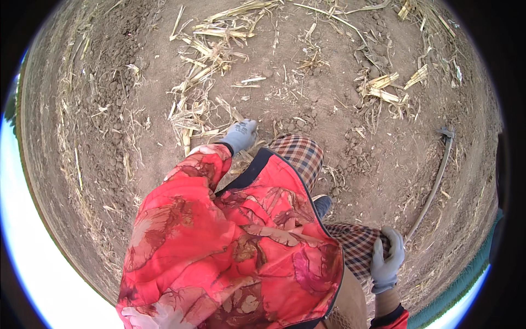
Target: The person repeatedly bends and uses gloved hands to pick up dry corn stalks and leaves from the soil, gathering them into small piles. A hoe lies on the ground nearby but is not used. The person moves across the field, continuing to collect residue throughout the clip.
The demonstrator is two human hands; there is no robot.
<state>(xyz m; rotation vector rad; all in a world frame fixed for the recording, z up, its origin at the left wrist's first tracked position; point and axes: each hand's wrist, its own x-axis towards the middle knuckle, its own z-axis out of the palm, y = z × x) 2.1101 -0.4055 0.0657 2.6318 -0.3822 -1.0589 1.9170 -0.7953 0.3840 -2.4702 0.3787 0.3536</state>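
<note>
My left hand, in a grey work glove, is low over the soil beside a loose pile of dry corn stalks. Its fingers are curled around the end of a dry stalk piece that points up and left from them. My right hand, gloved too, rests on my knee in checked trousers, thumb and fingers spread over the cloth. Just beyond that knee lies a long-handled hoe, its metal head farther out on the ground. Its near end is hidden by the right hand and knee.
Broken corn stalks lie at the upper right, and more dry stalks at the top centre. A stubble tuft stands between them. Clods of earth are scattered beside my knees. My dark shoe shows between the legs.
</note>
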